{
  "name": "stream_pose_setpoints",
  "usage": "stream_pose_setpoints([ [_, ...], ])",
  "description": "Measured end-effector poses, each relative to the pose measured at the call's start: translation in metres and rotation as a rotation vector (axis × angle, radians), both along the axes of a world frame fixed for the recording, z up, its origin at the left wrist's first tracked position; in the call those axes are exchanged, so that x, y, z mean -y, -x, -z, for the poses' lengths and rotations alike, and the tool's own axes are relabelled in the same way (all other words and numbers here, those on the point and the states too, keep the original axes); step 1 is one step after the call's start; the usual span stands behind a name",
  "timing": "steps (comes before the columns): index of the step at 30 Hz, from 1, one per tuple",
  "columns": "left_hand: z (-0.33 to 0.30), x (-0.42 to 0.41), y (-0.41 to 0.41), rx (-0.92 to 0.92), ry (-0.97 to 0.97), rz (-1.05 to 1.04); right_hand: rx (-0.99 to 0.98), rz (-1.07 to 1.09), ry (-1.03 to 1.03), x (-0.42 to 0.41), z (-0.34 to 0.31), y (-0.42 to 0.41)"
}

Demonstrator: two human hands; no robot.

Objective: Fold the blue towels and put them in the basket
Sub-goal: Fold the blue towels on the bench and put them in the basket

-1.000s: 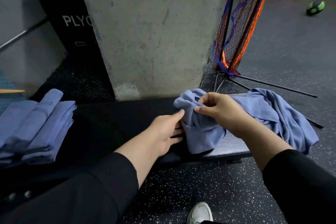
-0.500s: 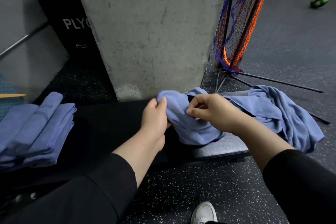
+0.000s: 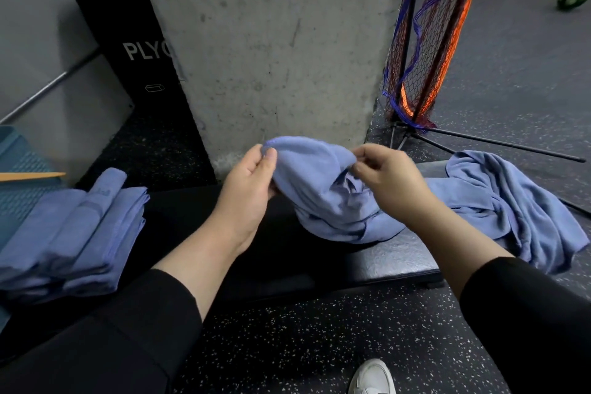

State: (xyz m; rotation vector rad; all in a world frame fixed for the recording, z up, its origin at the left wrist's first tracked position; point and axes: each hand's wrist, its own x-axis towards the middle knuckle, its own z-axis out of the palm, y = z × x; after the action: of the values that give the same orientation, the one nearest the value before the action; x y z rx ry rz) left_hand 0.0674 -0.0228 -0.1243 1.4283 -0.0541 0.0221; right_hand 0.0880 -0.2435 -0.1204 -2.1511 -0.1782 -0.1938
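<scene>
A crumpled blue towel (image 3: 323,192) is lifted partly off the black bench (image 3: 399,259) in the middle of the head view. My left hand (image 3: 246,192) grips its left edge with thumb over the cloth. My right hand (image 3: 387,182) pinches its top right edge. The towel's lower part still lies on the bench. More loose blue towels (image 3: 518,208) lie in a heap at the bench's right end. A stack of folded blue towels (image 3: 73,233) sits at the left. A teal basket (image 3: 16,176) shows at the far left edge.
A concrete pillar (image 3: 271,51) rises just behind the bench. A black plyo box (image 3: 128,51) stands to its left. A folded net stand (image 3: 428,41) with metal legs is at the right. My white shoe (image 3: 372,377) is on the speckled floor.
My left hand went from resting flat beside the towel to gripping its left edge. Both hands raised the towel and drew it leftward, spreading it between them.
</scene>
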Motion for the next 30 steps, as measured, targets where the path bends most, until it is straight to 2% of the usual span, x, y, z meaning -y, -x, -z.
stream_pose_setpoints([
  [3, -0.014, -0.012, -0.003, 0.023, 0.099, -0.066, 0.092, 0.051, -0.098, 0.001, -0.012, -0.003],
  [8, -0.023, -0.024, -0.005, 0.013, 0.259, -0.095, 0.026, 0.079, -0.063, 0.005, -0.008, -0.006],
  [13, -0.015, -0.022, -0.005, -0.083, 0.300, -0.051, -0.151, -0.142, 0.050, 0.004, 0.018, -0.004],
  [15, -0.009, -0.018, -0.004, -0.111, 0.292, -0.035, -0.203, -0.173, 0.110, -0.004, 0.031, -0.005],
  [20, 0.002, -0.011, 0.002, -0.150, 0.206, 0.003, -0.190, -0.249, 0.320, -0.018, 0.045, -0.011],
  [22, 0.004, -0.015, 0.000, -0.088, 0.110, -0.088, -0.179, -0.196, 0.346, -0.020, 0.041, -0.014],
  [23, 0.004, -0.018, -0.002, -0.030, -0.004, -0.168, -0.162, -0.150, 0.326, -0.019, 0.037, -0.016],
  [25, 0.001, -0.027, -0.004, 0.110, -0.305, -0.300, -0.118, -0.019, 0.200, -0.011, 0.023, -0.020],
  [27, -0.003, -0.035, -0.003, 0.195, -0.549, -0.356, -0.144, 0.105, -0.130, -0.001, 0.002, -0.021],
  [29, -0.002, -0.043, -0.003, 0.205, -0.676, -0.396, -0.195, 0.171, -0.507, 0.009, -0.021, -0.017],
  [30, 0.001, -0.046, -0.005, 0.196, -0.709, -0.429, -0.198, 0.184, -0.626, 0.014, -0.032, -0.014],
])
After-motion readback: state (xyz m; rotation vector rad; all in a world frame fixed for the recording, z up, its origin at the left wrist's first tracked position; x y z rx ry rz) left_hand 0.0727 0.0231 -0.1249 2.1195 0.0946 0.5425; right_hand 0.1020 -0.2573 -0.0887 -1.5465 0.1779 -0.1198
